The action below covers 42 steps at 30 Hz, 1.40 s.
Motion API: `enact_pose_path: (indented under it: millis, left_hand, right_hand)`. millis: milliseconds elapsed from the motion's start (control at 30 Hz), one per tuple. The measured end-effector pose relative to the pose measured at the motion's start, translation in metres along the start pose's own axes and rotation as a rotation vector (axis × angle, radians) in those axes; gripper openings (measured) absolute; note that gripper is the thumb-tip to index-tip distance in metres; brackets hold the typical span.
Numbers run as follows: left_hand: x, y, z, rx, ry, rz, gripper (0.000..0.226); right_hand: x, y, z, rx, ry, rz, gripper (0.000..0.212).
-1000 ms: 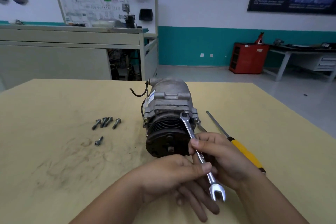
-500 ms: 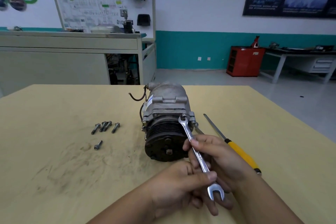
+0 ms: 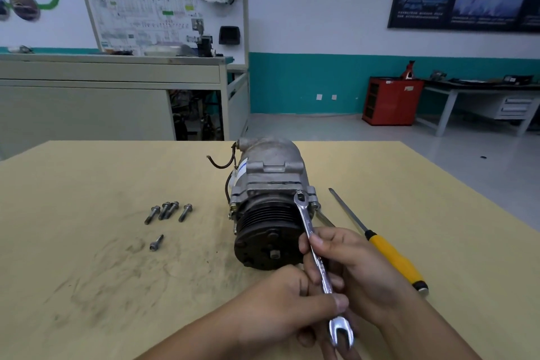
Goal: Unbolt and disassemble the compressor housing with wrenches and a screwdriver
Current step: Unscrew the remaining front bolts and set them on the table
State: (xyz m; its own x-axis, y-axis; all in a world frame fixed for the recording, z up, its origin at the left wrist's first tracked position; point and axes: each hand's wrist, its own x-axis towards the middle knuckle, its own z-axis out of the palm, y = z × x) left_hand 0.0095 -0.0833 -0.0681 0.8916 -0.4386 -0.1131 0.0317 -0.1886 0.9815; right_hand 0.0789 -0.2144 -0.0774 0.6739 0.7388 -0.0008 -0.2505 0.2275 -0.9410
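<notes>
A compressor (image 3: pixel 268 202) is laid on its side near the middle of a yellow desk (image 3: pixel 87 286), its dark, ribbed pulley and clutch face turned toward the viewer and its dull grey cast housing extending away behind. A white and blue label is seen on the housing's left flank, and a dark wire is looped off the far left end. One open-ended wrench (image 3: pixel 317 260) is held by both hands: its far jaw is set on a bolt at the upper right flange of the housing, and its near open jaw sticks out below the hands. The left hand (image 3: pixel 280 310) is closed on the lower part of the shaft, thumb pressed on top; the right hand (image 3: pixel 350 266) is closed around the middle of the shaft, fingers wrapped from the right. One screwdriver (image 3: pixel 388 248) with a yellow handle is laid on the desk just to the right of the compressor, tip pointed away. Five loose bolts are counted on the desk left of the compressor: four bolts (image 3: pixel 169 211) in a row and a single bolt (image 3: pixel 157 242) nearer the viewer.
</notes>
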Motion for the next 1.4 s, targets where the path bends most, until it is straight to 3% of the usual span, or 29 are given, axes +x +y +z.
enact_pose_path:
  millis: [233,533,700,833,933,1067,1400]
  left_hand:
    - [-0.001,-0.001,-0.009,0.017,-0.025,0.040,0.032]
    - [0.000,-0.013,-0.004,-0.167,-0.097,0.108,0.027]
    - [0.001,-0.014,0.004,-0.405,-0.097,0.059,0.021]
    - [0.001,-0.014,0.008,-0.523,-0.162,0.048,0.030]
    - [0.001,-0.013,0.012,-0.631,-0.195,0.079,0.035]
    - [0.001,-0.013,0.014,-0.741,-0.211,0.103,0.027]
    - [0.000,-0.012,0.007,-0.561,-0.043,0.174,0.034]
  right_hand:
    - [0.002,0.002,0.000,0.105,-0.018,0.039,0.023]
    - [0.003,0.002,0.001,0.004,0.046,0.031,0.029]
    - [-0.002,-0.001,-0.005,-0.005,-0.006,0.085,0.026]
    - [-0.003,0.001,-0.006,0.108,-0.045,0.108,0.023]
    - [-0.003,0.002,-0.004,0.262,-0.034,0.108,0.019]
    - [-0.002,0.001,0.001,0.257,0.019,0.081,0.024]
    - [0.000,0.000,0.014,0.114,0.183,-0.023,0.022]
